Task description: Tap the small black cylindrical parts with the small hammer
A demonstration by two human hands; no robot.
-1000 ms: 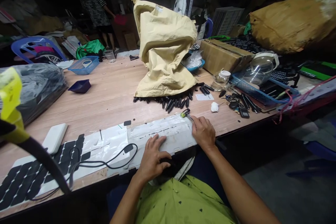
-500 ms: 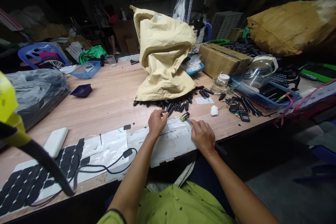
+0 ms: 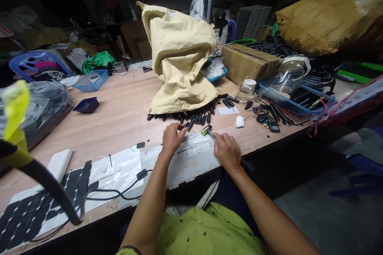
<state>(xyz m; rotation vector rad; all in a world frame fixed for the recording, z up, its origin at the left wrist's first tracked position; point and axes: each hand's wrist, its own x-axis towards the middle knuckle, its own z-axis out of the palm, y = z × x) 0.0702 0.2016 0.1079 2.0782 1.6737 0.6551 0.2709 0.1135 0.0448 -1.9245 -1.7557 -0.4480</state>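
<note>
My left hand is closed in a pinch on a small black cylinder at the near edge of a row of black cylinders spilling from under a tan paper sack. My right hand is closed round a small tool whose green-and-black head points up and left. Both hands rest over a white plastic board at the table's front edge.
On the left lie a keyboard sheet with a black cable, a white block and a grey plastic bag. A cardboard box, a glass jar and a blue basket crowd the right. A person stands far back.
My left hand rose from the board's near edge and reached forward to the black cylinders, closing on one. My right hand has stayed put with its tool.
</note>
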